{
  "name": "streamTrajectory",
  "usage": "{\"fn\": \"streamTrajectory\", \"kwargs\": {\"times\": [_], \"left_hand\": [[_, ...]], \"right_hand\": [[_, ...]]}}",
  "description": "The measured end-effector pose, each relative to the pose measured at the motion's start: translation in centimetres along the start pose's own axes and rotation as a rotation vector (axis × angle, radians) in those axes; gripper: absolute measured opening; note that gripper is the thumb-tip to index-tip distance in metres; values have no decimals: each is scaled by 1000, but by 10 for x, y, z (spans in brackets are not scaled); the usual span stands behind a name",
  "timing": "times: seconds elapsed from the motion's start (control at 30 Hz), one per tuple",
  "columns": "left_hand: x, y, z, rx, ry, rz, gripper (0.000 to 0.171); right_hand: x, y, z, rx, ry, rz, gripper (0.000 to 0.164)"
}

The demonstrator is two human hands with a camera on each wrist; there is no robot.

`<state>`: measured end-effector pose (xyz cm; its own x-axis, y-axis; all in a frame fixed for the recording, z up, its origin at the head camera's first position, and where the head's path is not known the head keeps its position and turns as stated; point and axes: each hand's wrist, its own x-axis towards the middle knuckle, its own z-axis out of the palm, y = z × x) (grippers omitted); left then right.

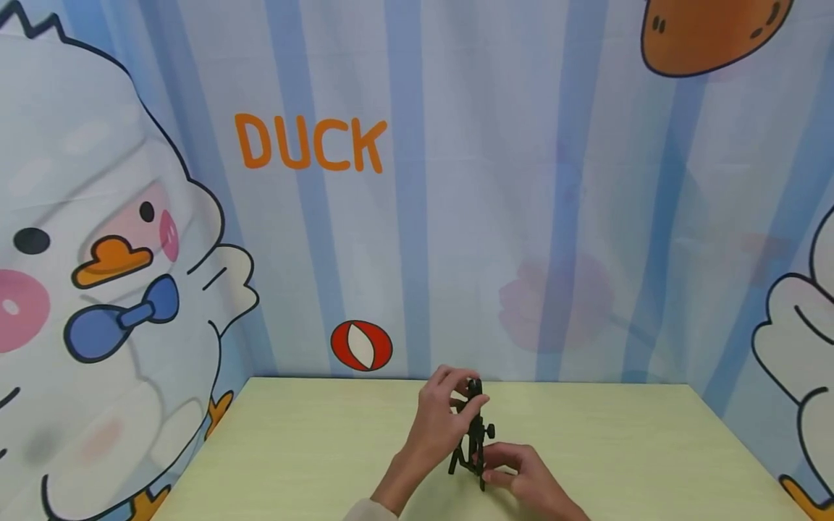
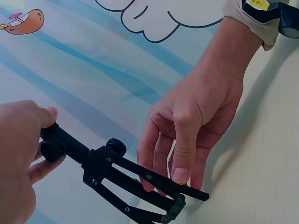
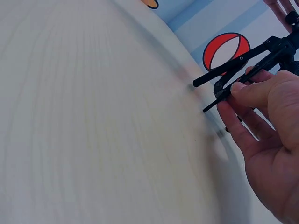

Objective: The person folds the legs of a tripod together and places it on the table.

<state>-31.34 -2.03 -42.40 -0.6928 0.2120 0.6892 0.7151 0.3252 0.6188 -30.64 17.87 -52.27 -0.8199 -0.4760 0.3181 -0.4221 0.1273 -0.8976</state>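
Tripod [image 2: 97,164]: black, held upright but slightly tilted at the table [image 1: 293,434]; foot contact unclear. Judged light and stiff, its hinged legs liable to fold; best gripped by the upper post [image 2: 76,149]. Left hand [image 1: 443,414] grasps the top; right hand [image 1: 529,477] pinches one leg [image 2: 135,168].

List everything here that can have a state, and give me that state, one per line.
Black tripod: held, roughly upright.
Tripod legs: partly spread.
Side knob: sticking out; tightness can't be told.
Left-hand grip: pinching the tripod near its top.
Right-hand grip: pinching one leg.
Backdrop: hanging, lightly creased.
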Motion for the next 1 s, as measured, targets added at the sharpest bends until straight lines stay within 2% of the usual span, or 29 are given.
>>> {"fn": "streamTrajectory", "kwargs": {"times": [0.13, 0.33, 0.53, 0.73, 0.87, 1.0], "left_hand": [[1, 0, -1, -18, -10, 4, 23], [2, 1, -4, -48, -22, 23, 21], [4, 0, -6, -53, -16, 50, 21], [5, 1, -12, -46, -53, 45, 21], [6, 0, -15, -47, -70, 45, 21], [5, -3, -16, -51, -81, 70, 23]], "right_hand": [[-1, -1, 1, -18, 32, 15, 18], [0, -3, -6, -26, 82, 121, 20], [1, -2, -8, -19, 144, 136, 24], [3, -3, -5, -47, 210, 172, 27], [5, -4, -4, -54, 176, 134, 31], [7, -6, -3, -49, 107, 108, 33]]}}
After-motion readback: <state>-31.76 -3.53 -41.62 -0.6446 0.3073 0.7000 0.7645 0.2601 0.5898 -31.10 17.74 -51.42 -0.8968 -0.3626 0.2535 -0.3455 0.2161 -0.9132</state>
